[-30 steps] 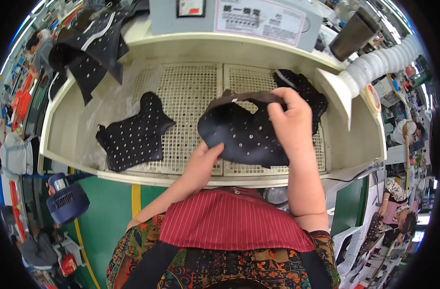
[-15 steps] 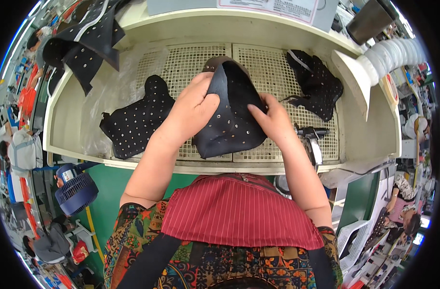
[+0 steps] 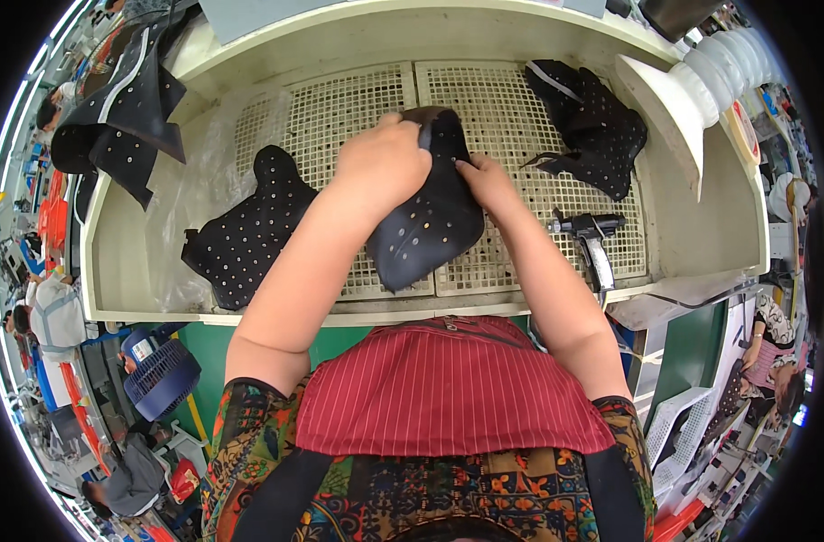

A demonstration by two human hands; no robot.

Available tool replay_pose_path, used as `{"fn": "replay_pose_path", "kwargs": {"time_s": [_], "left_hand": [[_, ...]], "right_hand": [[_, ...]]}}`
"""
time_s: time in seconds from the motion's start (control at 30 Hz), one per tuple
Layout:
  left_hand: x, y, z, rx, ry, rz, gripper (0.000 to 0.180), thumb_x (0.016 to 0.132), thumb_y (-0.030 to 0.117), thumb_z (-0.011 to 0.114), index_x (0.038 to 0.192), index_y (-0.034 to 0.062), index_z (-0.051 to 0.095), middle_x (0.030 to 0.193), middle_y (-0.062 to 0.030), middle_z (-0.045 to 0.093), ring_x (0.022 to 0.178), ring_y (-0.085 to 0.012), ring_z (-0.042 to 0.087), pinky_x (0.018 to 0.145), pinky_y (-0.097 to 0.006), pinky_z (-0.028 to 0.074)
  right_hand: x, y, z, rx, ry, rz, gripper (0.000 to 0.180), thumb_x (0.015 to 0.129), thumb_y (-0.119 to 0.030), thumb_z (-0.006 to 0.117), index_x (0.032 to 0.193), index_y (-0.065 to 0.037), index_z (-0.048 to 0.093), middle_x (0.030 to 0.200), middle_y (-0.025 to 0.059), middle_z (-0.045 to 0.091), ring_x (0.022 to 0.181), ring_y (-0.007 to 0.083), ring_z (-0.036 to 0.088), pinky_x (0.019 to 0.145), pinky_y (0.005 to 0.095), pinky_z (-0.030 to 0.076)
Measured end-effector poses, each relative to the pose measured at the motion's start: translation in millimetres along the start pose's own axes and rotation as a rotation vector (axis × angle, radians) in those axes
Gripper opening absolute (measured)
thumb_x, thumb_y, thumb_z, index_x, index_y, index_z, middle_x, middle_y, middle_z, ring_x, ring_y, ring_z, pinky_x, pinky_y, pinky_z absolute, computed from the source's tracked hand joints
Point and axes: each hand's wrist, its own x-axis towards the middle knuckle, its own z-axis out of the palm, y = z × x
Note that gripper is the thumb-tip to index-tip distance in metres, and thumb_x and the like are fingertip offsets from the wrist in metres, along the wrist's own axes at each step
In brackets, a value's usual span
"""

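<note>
In the middle of the work tray is a black boot upper dotted with metal eyelets, its narrow end pointing toward me. My left hand is closed on its upper left edge, fingers folded over the rim. On the other side my right hand pinches the right edge between thumb and fingers. A brownish lining shows at the far end. To the left of my left forearm a similar studded upper lies flat on the grid.
Another studded upper lies at the far right. A black hot-glue gun rests near the front right. A white suction hood with a ribbed hose stands at the right wall. More black uppers hang over the left rim, and a blue fan stands below.
The upper's wide opening has been folded closed and the piece flattened. My left hand has moved up and over its edge; my right hand has shifted slightly up and left.
</note>
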Motion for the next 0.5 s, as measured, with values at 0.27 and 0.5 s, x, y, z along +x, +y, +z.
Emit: {"fn": "replay_pose_path", "kwargs": {"time_s": [0.27,0.5], "left_hand": [[39.6,15.4,18.6,0.042,0.02,0.206,0.018,0.077,0.004,0.054,0.093,0.0035,0.061,0.082,-0.0186,0.065,0.08,-0.0374,0.063,0.071,-0.047,0.05],[47.6,22.9,18.3,0.116,-0.139,0.212,0.024,0.076,0.004,0.055,0.1,0.0031,0.061,0.086,-0.0188,0.065,0.083,-0.0368,0.063,0.073,-0.046,0.05]], "right_hand": [[-86.4,-5.8,-91.6,-0.597,0.306,-0.285,0.029,0.087,-0.019,0.06,0.11,-0.002,0.061,0.093,0.0169,0.067,0.084,0.033,0.065,0.075,0.0386,0.051],[-170.7,30.2,-158.1,-1.059,0.526,-0.095,0.031,0.082,-0.026,0.066,0.099,0.0,0.062,0.091,0.0191,0.063,0.085,0.0362,0.061,0.074,0.0437,0.049]]}}
